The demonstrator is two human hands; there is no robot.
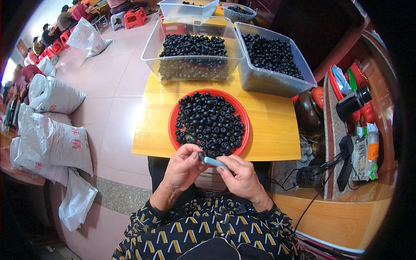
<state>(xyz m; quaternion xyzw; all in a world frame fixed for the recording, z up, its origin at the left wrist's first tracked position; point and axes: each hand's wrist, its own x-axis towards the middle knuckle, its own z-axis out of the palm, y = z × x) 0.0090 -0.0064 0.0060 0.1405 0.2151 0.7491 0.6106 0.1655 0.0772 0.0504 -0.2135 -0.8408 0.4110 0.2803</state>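
Bins [277,82] behind red bowl [173,113], beyond hands.

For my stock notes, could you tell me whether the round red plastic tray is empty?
No, the round red plastic tray is heaped with small black rings.

Communal sorting room: sacks [52,143], bins [193,50].

Both hands meet at the near edge of the yellow wooden desk [268,130]: the left hand [183,167] and right hand [240,175] together grip a small light-blue tool [213,161], just beside a red round tray [209,122] heaped with black ring-shaped pieces [210,121]. Behind the tray stand two clear plastic bins [193,47] [273,58] of the same black pieces. White sacks [50,130] lie on the floor to the left, with seated people on red stools [134,17] well beyond
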